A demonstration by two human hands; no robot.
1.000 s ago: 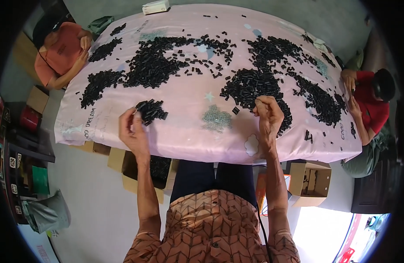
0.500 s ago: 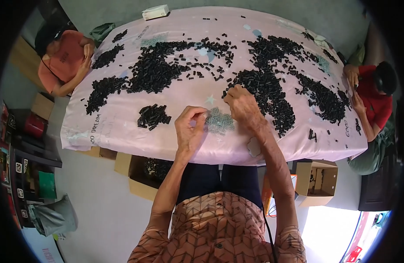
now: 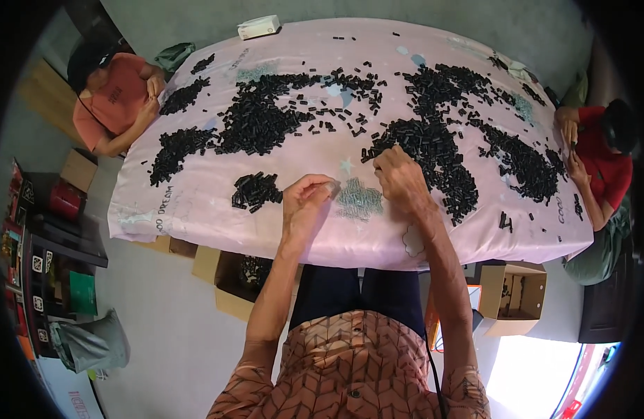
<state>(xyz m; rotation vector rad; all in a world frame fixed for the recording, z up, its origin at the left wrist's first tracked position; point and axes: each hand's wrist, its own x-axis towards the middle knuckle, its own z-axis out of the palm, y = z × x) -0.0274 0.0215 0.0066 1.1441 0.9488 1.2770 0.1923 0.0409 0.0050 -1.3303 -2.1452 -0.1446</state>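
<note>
My left hand (image 3: 306,206) is closed in a pinch at the left side of a small heap of fine grey-green pieces (image 3: 359,200). What its fingertips hold is too small to make out. My right hand (image 3: 404,185) is bent over beyond the heap's right side, fingers drawn together at the near edge of a large pile of small black tube-like pieces (image 3: 419,143). Its fingertips are partly hidden, and I cannot make out what they hold. A smaller cluster of black pieces (image 3: 257,192) lies left of my left hand.
A pink cloth (image 3: 203,227) covers the table, with more black piles (image 3: 259,126) across it. Co-workers sit at the left (image 3: 119,101) and right (image 3: 601,164) ends. A white box (image 3: 259,27) stands at the far edge. Open cardboard boxes (image 3: 517,293) are below the near edge.
The whole view has shifted slightly, so the table appears a little lower and further right. My right hand has drawn slightly toward me; my left keeps its pinch beside the grey-green heap.
</note>
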